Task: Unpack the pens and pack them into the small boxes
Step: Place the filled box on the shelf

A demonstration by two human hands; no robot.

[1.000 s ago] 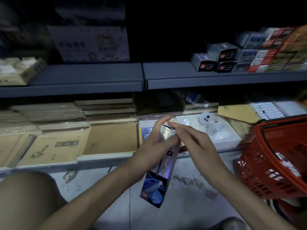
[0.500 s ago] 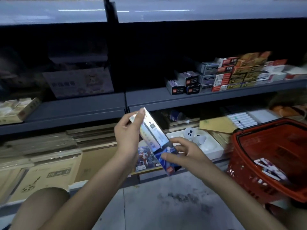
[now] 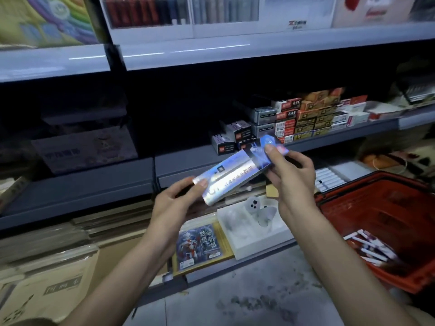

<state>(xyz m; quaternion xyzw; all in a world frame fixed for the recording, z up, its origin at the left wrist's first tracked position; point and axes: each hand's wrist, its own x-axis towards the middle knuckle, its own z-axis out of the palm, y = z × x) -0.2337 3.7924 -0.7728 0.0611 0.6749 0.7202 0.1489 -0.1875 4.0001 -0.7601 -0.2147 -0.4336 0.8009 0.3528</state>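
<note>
A: Holding the pen box [image 3: 231, 176] in both hands, above the floor [image 3: 235, 302], in front of the shelves. Tilted: silver end low on the left, blue end high on the right.

B: Grip?

A: Left hand [image 3: 179, 205] pinches the silver end, thumb on top, fingers curled under. Right hand [image 3: 293, 177] wraps the blue end, thumb pressed on the front face. A blue flap sticks up just above that thumb; can't tell if the box is actually open.

B: Containers?

A: Red basket [image 3: 339, 208] to the right, just beside the right forearm. Loose pens [image 3: 367, 248] lie in a heap on its bottom, white barrels with dark ends. Count unclear.

B: Bottom shelf?

A: White tray [image 3: 259, 243] under the hands with a small pale toy figure [image 3: 253, 204] in it. Touching its left side is a picture pack [image 3: 200, 243] in a yellow frame. Further left are stacked brown paper books [image 3: 47, 285].

B: Above that?

A: Middle shelf [image 3: 94, 187] is bare on the left near its edge, with a dim carton [image 3: 84, 149] at the back. On the right are small boxes [image 3: 299, 121] stacked in rows behind the blue end, grey, red and tan. Print too blurred to read.

B: Top?

A: A white display rack [image 3: 183, 29] of upright pens, dark and red.
</note>
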